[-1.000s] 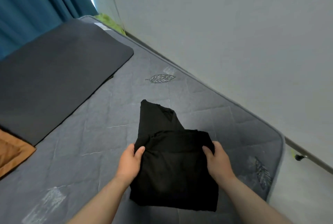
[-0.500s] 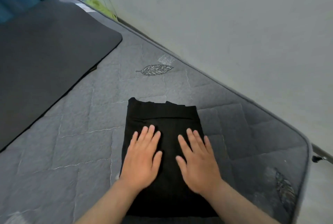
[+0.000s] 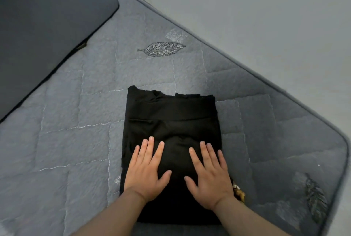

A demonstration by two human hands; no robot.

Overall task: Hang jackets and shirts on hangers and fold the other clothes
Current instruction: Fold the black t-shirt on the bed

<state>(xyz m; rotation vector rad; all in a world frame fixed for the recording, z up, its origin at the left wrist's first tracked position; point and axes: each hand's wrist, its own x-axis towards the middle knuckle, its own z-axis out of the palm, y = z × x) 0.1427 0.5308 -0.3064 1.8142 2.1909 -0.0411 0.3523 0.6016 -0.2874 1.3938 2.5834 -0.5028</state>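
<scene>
1. A folded black garment (image 3: 171,121) lies flat on a grey quilted mattress (image 3: 76,140).
2. The left hand (image 3: 145,174) and right hand (image 3: 209,176) rest side by side on its near half, palms down, fingers straight and spread.
3. A dark mat (image 3: 41,26) covers the mattress's far left.
4. An embroidered leaf (image 3: 161,49) shows beyond the garment.
5. A pale wall (image 3: 266,17) runs along the right.

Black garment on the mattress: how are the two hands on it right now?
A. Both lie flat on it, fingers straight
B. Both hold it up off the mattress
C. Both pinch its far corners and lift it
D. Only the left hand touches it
A. The left hand and the right hand both rest palm-down with straight fingers on the folded black garment, which lies flat on the grey quilted mattress.
</scene>
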